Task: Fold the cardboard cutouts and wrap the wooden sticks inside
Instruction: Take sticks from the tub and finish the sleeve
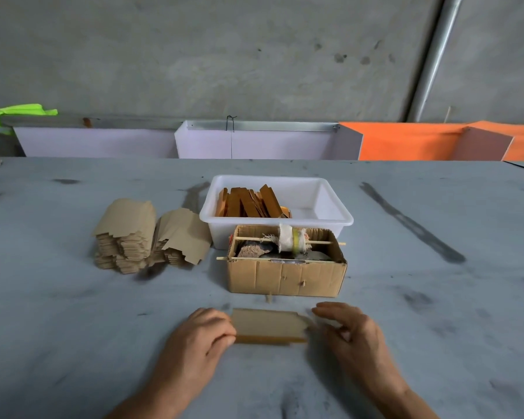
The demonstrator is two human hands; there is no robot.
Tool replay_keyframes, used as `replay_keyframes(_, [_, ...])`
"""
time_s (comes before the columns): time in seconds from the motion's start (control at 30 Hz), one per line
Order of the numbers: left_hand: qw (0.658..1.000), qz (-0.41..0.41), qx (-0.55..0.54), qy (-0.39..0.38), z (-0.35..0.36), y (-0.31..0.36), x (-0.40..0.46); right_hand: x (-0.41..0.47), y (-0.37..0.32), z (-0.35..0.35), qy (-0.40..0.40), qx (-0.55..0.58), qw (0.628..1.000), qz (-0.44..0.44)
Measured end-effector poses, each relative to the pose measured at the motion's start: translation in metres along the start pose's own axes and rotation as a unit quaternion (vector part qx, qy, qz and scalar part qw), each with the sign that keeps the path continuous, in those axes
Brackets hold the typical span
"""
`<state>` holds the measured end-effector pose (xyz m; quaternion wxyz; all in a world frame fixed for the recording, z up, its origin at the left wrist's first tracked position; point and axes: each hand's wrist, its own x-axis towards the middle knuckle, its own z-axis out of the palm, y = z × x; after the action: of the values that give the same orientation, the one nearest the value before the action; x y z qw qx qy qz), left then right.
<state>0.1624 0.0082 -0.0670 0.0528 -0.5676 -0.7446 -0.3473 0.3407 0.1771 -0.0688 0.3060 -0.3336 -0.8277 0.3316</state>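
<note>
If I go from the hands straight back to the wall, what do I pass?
Cutout between the hands → cardboard box → white tub of sticks → white panel → wall.

Left hand [201,335] gripped folded cardboard piece [268,325] on near table [73,328]; right hand [350,329] just beside its right end, fingers curled.

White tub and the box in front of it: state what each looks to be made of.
White tub: looks like moulded plastic, smooth, slightly glossy, with a rolled rim and rounded corners. Box: corrugated cardboard, matte brown, with creased walls and frayed top edges.
</note>
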Motion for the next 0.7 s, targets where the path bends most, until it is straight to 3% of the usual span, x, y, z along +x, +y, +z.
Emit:
replay_keyframes(0.1, [0.995, -0.083, -0.059, 0.006, -0.008, 0.001, 0.008, -0.003, -0.004, -0.009, 0.048, 0.095, 0.992, 0.064])
replay_keyframes(0.3, [0.991, -0.092, -0.099, -0.009, -0.019, 0.022, 0.021, 0.002, -0.031, -0.012, -0.052, 0.141, 0.987, 0.047])
replay_keyframes(0.47, [0.972, -0.157, -0.170, 0.026, -0.025, 0.028, 0.028, 0.009, -0.037, -0.009, -0.062, 0.150, 0.984, 0.067])
replay_keyframes(0.6, [0.909, -0.273, -0.282, 0.143, -0.025, 0.032, 0.032, 0.012, -0.040, -0.010, -0.022, 0.293, 0.940, 0.173])
replay_keyframes(0.7, [0.855, -0.351, -0.368, 0.100, -0.025, 0.036, 0.033, 0.012, -0.040, -0.011, -0.027, 0.319, 0.925, 0.203])
